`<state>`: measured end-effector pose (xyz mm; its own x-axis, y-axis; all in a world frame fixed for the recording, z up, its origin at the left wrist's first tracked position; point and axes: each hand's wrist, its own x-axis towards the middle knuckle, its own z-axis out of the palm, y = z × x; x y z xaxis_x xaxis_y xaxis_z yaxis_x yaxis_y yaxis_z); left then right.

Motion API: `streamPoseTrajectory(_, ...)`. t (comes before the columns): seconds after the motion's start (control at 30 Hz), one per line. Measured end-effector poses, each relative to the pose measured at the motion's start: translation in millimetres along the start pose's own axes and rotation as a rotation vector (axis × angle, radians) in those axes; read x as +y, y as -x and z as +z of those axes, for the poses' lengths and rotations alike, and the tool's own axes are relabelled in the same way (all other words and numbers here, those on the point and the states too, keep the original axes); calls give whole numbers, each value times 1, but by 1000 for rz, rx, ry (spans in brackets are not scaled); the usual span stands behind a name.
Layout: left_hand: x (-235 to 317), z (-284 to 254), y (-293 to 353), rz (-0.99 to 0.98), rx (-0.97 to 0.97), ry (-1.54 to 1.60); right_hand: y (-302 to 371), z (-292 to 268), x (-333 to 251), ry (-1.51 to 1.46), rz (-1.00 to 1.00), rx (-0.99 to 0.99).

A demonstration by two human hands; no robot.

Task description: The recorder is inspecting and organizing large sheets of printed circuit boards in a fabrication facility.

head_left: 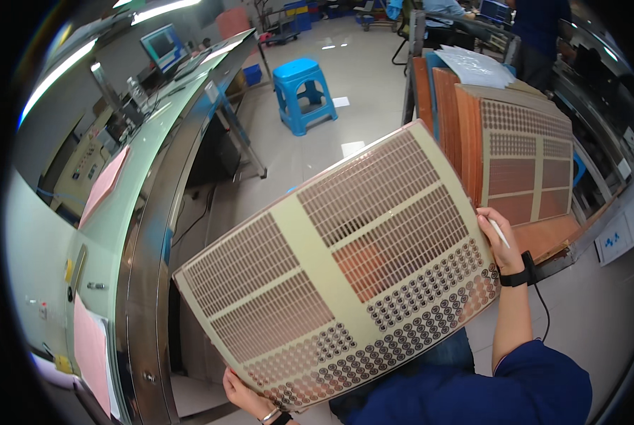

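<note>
A large thin circuit board panel (320,265) is held tilted in front of me, its right end higher than its left. Cream strips divide its shiny copper grid, and rows of round ring patterns run along the near side. My left hand (246,397) grips the lower left corner, with the fingers partly hidden behind it. At the right edge, my right hand (499,244) is closed on the panel and also holds a slim white pen-like stick (500,234). A black band (519,270) circles my right wrist.
A metal-edged bench (143,234) with a glassy top runs along the left, carrying pink sheets (92,347) and a monitor (163,48). A blue stool (304,95) stands ahead. On the right, a rack holds similar panels (528,166). People (536,35) are at the back right.
</note>
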<state>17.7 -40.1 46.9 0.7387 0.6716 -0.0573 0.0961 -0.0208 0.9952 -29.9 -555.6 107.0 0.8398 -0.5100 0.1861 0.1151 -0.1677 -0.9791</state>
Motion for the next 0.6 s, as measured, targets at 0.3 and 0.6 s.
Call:
streamPoseTrajectory(0.3,2,-25,-23,-40,-311,65,0,-11,3,-164,20,38)
streamPoseTrajectory(0.6,65,-38,-33,271,-408,484,-47,-8,-28,-210,-208,67)
